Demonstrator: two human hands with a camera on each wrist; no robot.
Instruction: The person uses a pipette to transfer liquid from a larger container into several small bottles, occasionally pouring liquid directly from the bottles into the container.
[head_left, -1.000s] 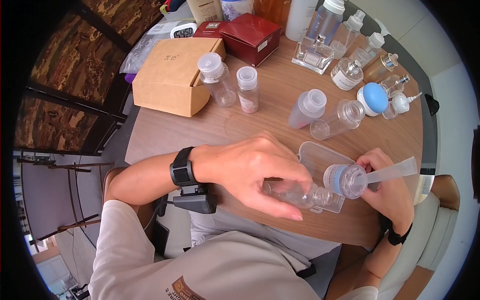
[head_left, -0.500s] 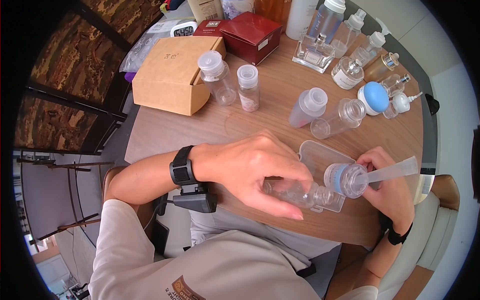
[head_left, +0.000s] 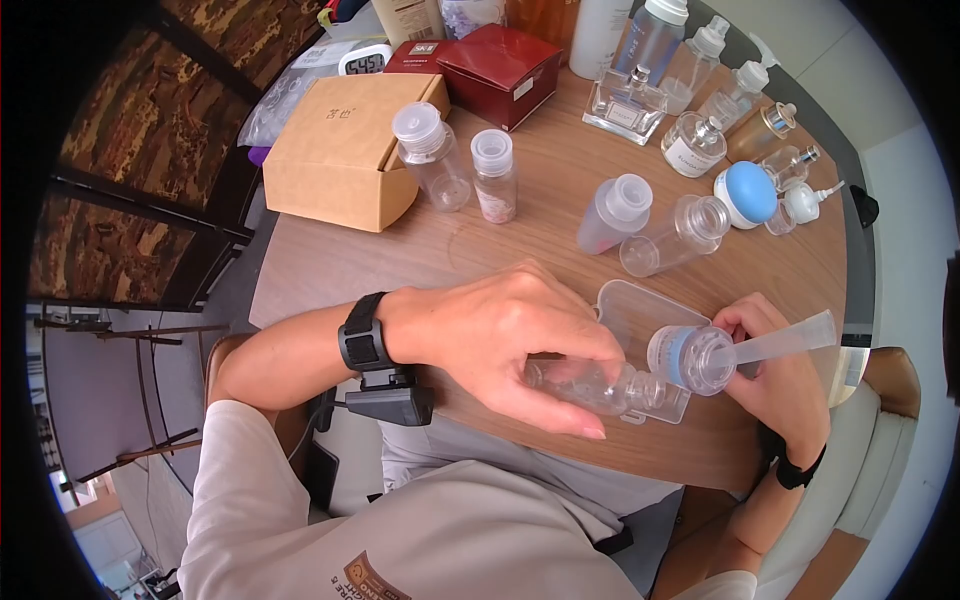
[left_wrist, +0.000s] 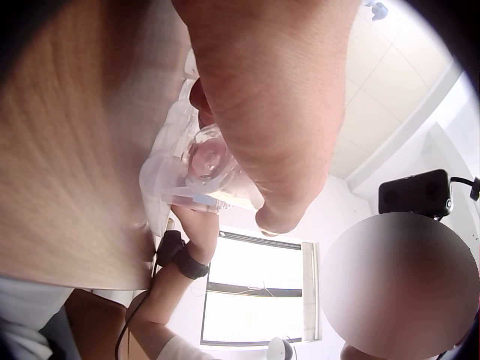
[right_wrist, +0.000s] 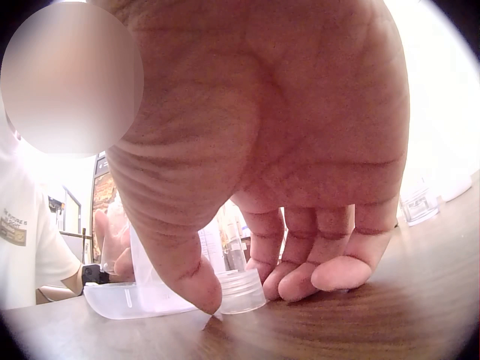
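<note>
My left hand (head_left: 510, 345) curls its thumb and fingers around a small clear bottle (head_left: 600, 387), whose neck points right in the head view. Beneath that bottle lies a clear shallow tray (head_left: 625, 305). Beside it stands a bottle with a blue label band (head_left: 675, 357), a frosted tapering tube (head_left: 795, 340) sticking out from its clear top. Behind the tube, my right hand (head_left: 775, 380) reaches down to the table. In the right wrist view its thumb and fingers pinch a clear ribbed cap (right_wrist: 241, 292) at the tabletop. The head view hides this cap.
Beyond the hands stand a frosted bottle (head_left: 612, 218) and a wide-mouthed clear bottle (head_left: 675, 240). A lidded clear bottle (head_left: 435, 165) and a smaller one (head_left: 495, 180) are near a cardboard box (head_left: 345, 155). Red boxes (head_left: 500, 75), perfume bottles and a blue-lidded jar (head_left: 748, 197) line the back.
</note>
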